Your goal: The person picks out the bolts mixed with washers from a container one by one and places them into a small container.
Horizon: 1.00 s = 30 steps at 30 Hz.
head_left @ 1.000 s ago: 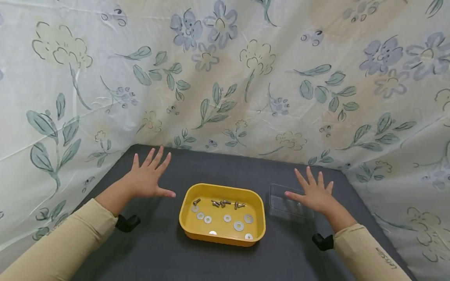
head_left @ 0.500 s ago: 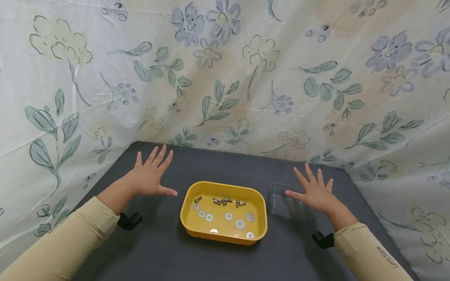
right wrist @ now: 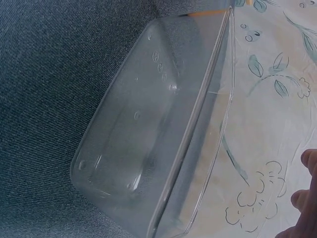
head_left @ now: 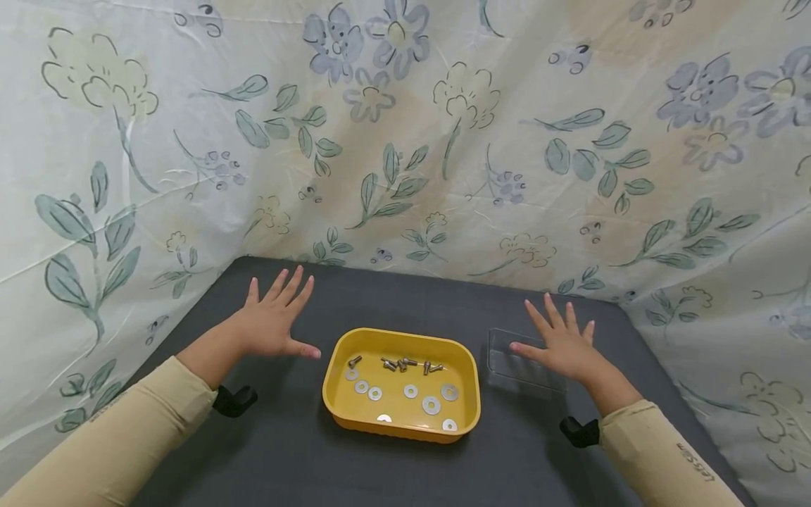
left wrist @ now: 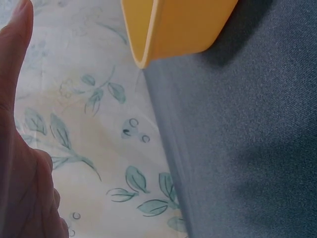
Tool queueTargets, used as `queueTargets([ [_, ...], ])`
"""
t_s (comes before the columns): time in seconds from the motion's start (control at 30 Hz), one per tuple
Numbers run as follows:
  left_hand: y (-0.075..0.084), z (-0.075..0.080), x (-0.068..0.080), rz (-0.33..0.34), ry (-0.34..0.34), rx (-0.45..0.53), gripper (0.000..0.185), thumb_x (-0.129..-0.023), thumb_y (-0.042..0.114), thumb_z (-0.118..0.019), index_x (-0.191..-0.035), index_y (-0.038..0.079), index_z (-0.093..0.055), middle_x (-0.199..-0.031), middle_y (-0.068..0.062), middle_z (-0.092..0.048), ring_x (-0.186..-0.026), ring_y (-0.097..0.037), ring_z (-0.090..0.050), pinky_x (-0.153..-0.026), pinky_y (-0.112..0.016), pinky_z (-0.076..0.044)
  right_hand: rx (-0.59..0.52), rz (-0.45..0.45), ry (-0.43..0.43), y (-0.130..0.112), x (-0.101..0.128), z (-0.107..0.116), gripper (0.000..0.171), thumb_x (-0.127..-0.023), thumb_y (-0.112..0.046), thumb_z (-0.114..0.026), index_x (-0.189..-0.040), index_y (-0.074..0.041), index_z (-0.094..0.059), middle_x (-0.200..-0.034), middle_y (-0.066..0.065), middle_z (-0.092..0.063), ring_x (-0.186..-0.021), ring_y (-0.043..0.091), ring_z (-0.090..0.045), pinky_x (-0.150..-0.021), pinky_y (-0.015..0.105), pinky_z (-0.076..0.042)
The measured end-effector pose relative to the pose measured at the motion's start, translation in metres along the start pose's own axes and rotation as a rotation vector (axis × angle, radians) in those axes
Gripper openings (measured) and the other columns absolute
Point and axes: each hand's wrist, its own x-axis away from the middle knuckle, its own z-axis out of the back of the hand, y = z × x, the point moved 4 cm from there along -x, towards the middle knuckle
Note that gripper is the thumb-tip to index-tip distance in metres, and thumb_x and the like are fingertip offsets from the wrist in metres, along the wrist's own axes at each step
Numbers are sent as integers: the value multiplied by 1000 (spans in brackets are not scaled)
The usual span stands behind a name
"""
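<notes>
A yellow tray (head_left: 402,429) sits at the middle of the dark table. Several small metal screws (head_left: 409,362) lie along its far half, and several flat washers (head_left: 431,405) are scattered nearer. My left hand (head_left: 269,320) is spread in the air left of the tray, fingers straight, holding nothing. On the other side, my right hand (head_left: 564,345) is spread over a clear plastic box (head_left: 507,365) and is likewise bare. The right wrist view shows the clear box (right wrist: 133,114) from close by, with nothing visible inside. In the left wrist view, the yellow tray (left wrist: 183,29) shows only a corner.
The dark cloth-covered table (head_left: 405,472) carries the tray and the clear box. A floral curtain (head_left: 393,141) encloses it at the back and on both sides. Black straps (head_left: 234,401) hang below the sleeves at both wrists.
Both hands stay spread at nearly the same places. The right hand shifts very slightly left; the head view moves a little. The tray and its contents stay as they were.
</notes>
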Motion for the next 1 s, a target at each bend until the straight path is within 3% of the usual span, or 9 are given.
queueTargets([
  [0.37, 2, 0, 2, 0, -13, -6, 129, -55, 92, -36, -148, 11, 3, -151, -14, 15, -136, -39, 13, -94, -68, 15, -7, 7, -12, 1, -1, 1, 102, -74, -78, -41, -149, -21, 0, -150, 20, 14, -128, 49, 23, -85, 71, 20],
  [0.77, 7, -2, 2, -21, 4, 29, 128, -57, 89, -41, -148, 10, 0, -152, -14, 13, -137, -39, 10, -94, -68, 14, -6, 19, -16, -1, -1, 1, 95, -80, -69, -47, -148, -22, 1, -150, 19, 15, -128, 49, 23, -85, 71, 20],
  [1.0, 14, -1, 2, -47, 6, 46, 126, -59, 87, -45, -148, 9, 0, -152, -14, 12, -137, -39, 10, -95, -69, 12, 7, 11, -12, 0, -2, 2, 100, -75, -77, -40, -148, -22, 0, -150, 20, 13, -128, 49, 23, -85, 72, 19],
])
